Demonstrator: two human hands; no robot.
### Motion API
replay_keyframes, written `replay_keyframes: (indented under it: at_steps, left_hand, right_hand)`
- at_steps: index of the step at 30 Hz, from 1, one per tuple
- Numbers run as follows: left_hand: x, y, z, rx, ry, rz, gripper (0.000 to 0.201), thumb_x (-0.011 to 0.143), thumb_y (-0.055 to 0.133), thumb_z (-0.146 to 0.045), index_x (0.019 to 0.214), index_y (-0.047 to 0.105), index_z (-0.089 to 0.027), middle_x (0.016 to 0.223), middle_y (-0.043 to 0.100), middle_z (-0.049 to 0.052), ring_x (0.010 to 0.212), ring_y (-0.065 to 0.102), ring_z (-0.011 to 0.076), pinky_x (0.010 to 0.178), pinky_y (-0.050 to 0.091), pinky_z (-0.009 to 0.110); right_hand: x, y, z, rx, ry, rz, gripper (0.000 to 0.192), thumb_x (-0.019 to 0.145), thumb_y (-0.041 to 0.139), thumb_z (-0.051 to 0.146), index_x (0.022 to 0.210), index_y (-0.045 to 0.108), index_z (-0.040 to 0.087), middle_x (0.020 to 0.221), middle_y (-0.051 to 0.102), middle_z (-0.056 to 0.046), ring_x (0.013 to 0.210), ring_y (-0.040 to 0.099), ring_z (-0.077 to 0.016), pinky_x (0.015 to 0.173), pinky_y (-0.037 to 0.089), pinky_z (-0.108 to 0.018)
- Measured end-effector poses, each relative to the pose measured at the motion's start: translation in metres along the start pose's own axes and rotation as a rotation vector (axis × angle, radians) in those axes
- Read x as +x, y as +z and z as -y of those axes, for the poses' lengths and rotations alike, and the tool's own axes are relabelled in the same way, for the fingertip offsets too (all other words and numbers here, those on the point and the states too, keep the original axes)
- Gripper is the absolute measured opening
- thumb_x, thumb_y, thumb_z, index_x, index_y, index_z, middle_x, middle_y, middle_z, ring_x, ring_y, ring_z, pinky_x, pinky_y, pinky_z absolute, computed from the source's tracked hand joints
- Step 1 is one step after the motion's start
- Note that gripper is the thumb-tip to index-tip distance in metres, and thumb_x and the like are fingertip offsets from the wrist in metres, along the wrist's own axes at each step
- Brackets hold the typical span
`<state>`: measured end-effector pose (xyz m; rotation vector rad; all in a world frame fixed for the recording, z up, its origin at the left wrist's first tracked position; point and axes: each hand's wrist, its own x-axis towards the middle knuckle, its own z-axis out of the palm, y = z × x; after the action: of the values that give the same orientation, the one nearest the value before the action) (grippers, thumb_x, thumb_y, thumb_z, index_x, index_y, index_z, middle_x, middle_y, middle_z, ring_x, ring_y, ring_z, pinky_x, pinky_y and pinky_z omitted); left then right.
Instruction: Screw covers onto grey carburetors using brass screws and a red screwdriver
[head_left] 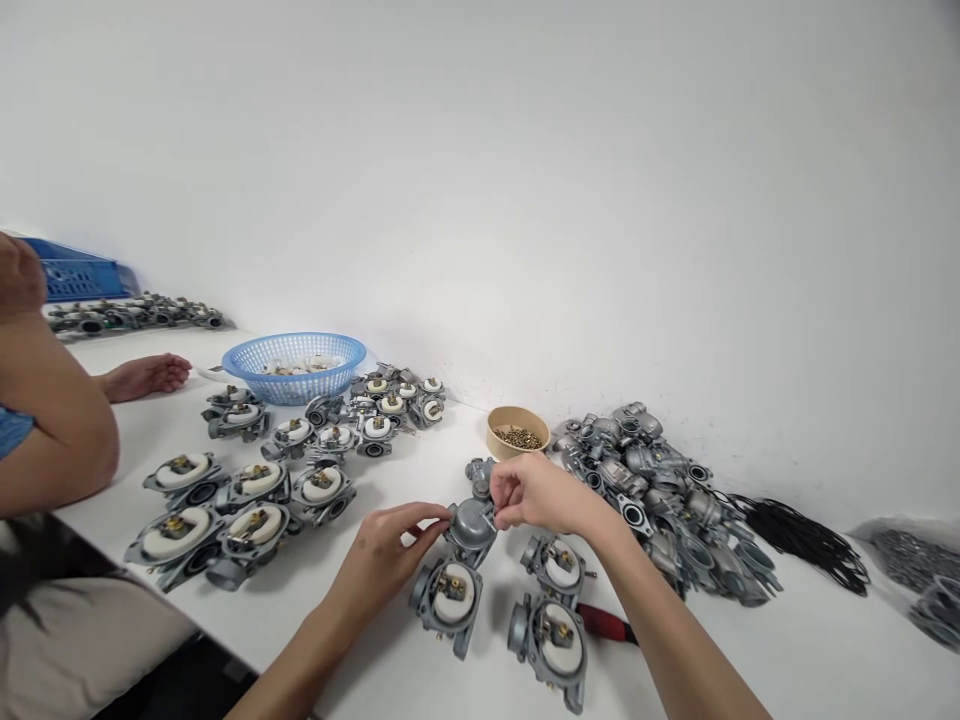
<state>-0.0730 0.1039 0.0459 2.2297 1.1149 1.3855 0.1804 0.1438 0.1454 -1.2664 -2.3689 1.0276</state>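
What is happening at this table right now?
A person sits at a white table covered with metal carburetor bodies. Their left hand and right hand both hold one grey carburetor by its domed bowl. Open carburetors with white floats lie in rows on the left, and a pile of bare castings lies on the right. A small bowl of brass screws and a blue basket stand behind. Another person's hand rests on the table.

so yeah: silver-grey carburetors (452,592) with white floats, a light blue mesh basket (294,366), tan bowl (517,429) of brassy screws, black rubber rings (806,540), white table (787,650).
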Motion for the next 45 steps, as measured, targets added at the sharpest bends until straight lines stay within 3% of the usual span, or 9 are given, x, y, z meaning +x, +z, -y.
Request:
replay_keyframes:
  at_steps: [11,16,21,25,32,45]
  left_hand:
    - [-0.002,0.000,0.002,0.035,-0.072,0.062,0.016,0.099,0.066,-0.035,0.109,0.078,-0.030,0.101,0.084,-0.003,0.072,0.076,0.0154,0.066,0.061,0.023]
    - [-0.001,0.000,0.002,0.032,-0.111,0.086,0.022,0.100,0.066,-0.042,0.113,0.078,-0.030,0.104,0.084,-0.002,0.075,0.078,0.0172,0.069,0.063,0.027]
    - [-0.001,0.000,0.001,-0.098,-0.170,0.115,0.029,0.096,0.069,-0.045,0.118,0.076,-0.028,0.111,0.083,0.001,0.096,0.079,0.0229,0.073,0.067,0.029]
    - [-0.001,-0.001,0.002,-0.127,-0.204,0.156,0.037,0.091,0.075,-0.049,0.123,0.074,-0.029,0.116,0.081,0.002,0.109,0.076,0.0263,0.078,0.068,0.033]
    - [-0.001,0.000,0.004,-0.122,-0.214,0.158,0.038,0.088,0.078,-0.049,0.120,0.073,-0.029,0.114,0.081,0.003,0.109,0.076,0.0268,0.079,0.068,0.034]
    - [-0.001,0.000,0.004,-0.151,-0.226,0.161,0.034,0.092,0.073,-0.049,0.118,0.072,-0.029,0.114,0.081,0.004,0.110,0.076,0.0271,0.078,0.068,0.033]
  right_hand:
    - [0.002,-0.002,-0.009,0.111,-0.014,0.082,0.025,0.077,0.086,0.035,0.076,0.067,0.020,0.074,0.078,-0.002,0.075,0.079,-0.0233,0.070,0.059,-0.031]
    - [0.001,-0.001,-0.010,0.116,-0.012,0.117,0.030,0.076,0.087,0.038,0.074,0.063,0.020,0.073,0.078,-0.003,0.073,0.080,-0.0240,0.064,0.058,-0.028]
    - [0.002,0.001,-0.008,0.121,0.003,0.118,0.034,0.076,0.087,0.035,0.072,0.056,0.021,0.070,0.077,-0.001,0.069,0.079,-0.0237,0.057,0.055,-0.025]
    - [0.001,0.001,-0.004,0.112,0.042,0.133,0.028,0.076,0.086,0.035,0.072,0.064,0.020,0.074,0.079,-0.003,0.070,0.079,-0.0226,0.063,0.059,-0.027]
    - [-0.005,-0.007,-0.003,0.061,0.028,0.115,0.015,0.079,0.083,0.035,0.084,0.083,0.021,0.081,0.082,-0.005,0.079,0.080,-0.0243,0.072,0.062,-0.031]
    - [-0.006,-0.008,-0.002,0.000,-0.012,0.130,0.016,0.081,0.080,0.036,0.089,0.085,0.024,0.083,0.083,-0.004,0.079,0.079,-0.0236,0.070,0.061,-0.031]
